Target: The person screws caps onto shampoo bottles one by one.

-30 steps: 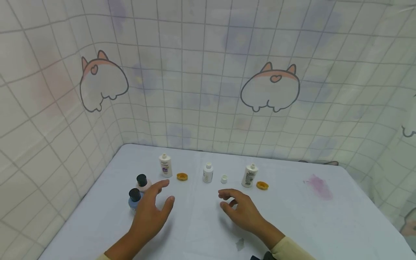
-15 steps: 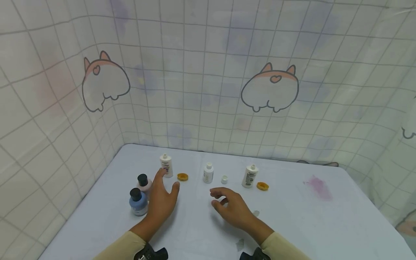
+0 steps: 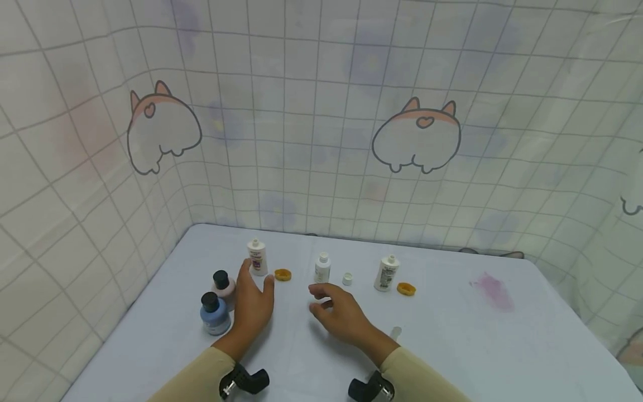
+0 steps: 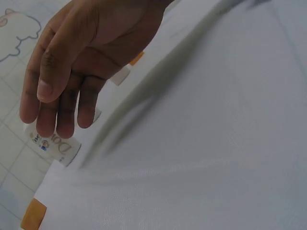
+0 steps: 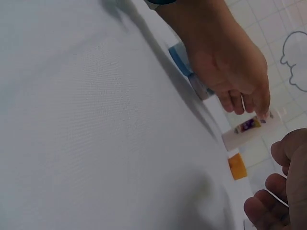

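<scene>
The left hand [image 3: 253,304] has its fingers nearly straight and its thumb spread, gripping nothing. At its 12 o'clock the left tall bottle [image 3: 258,257] stands upright on the table [image 3: 477,346], partly behind the fingertips in the head view; whether they touch, I cannot tell. The left yellow cap [image 3: 283,274] lies between 1 and 2 o'clock of that hand. Close by on the other side are two black-topped bottles, both upright: the pink bottle [image 3: 224,287] at 10 o'clock, its edge behind the hand, and the blue bottle [image 3: 216,318] at 8.

The right hand [image 3: 341,312] curves its fingers loosely, thumb apart from them, and holds nothing. The small bottle [image 3: 322,268] is upright at its 11 o'clock, the base blocked from the head view by the fingers. The white cap [image 3: 347,278] lies at 12, the right tall bottle [image 3: 386,273] stands near 2, and the right yellow cap [image 3: 406,288] lies just beside it, between 2 and 3. Well apart at 3 is a pink stain [image 3: 494,291]. A printed sheet [image 3: 321,167] hangs along the table's far side.
</scene>
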### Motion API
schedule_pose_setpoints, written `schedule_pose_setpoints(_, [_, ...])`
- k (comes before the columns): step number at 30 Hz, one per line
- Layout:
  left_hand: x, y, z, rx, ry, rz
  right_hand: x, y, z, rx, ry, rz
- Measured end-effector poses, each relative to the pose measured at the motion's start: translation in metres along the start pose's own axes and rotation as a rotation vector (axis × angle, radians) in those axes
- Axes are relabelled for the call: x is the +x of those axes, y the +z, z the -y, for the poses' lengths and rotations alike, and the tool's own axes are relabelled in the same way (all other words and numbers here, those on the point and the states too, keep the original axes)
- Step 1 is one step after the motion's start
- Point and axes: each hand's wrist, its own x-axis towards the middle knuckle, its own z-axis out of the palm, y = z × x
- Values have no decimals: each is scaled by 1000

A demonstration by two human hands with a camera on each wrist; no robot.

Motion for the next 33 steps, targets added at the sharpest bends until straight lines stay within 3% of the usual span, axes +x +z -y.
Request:
schedule_pose_setpoints(7, [12,4,4,-14,-32,-40,16,15,5,9,37,3])
schedule_pose_setpoints(17, [24,7,5,-55,-80,-42,38,27,14,-57,65,-6])
schedule_pose_setpoints(25, [30,9,6,-81,-80,-65,53,33,11,-116,44,-18])
schedule_pose_setpoints(33, [36,11,11,-83,-24,-120,68,40,10,-121,33,-17])
